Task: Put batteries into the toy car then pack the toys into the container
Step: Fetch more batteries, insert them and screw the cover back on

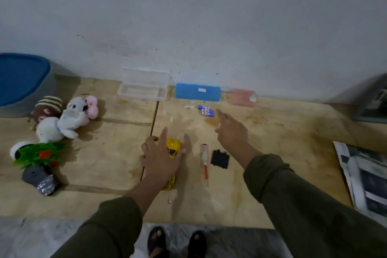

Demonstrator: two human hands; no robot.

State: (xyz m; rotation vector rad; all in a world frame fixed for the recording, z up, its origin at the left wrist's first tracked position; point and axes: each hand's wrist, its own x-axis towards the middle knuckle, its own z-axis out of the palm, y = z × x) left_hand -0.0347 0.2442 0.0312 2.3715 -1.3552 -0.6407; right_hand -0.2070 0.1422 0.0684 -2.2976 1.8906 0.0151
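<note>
Beige counter point(272, 153): left hand point(161, 159) spread on yellow car point(173, 148), right hand point(231, 132) loosely open.

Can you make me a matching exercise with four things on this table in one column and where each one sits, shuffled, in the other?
Things:
1. yellow toy car
2. batteries
3. screwdriver
4. clear plastic container

Places:
A. open, by the wall, left of the blue case
B. under the left hand
C. just beyond the right hand's fingertips
D. lying between the car and the black battery cover

Pairs: 1-B, 2-C, 3-D, 4-A
</note>
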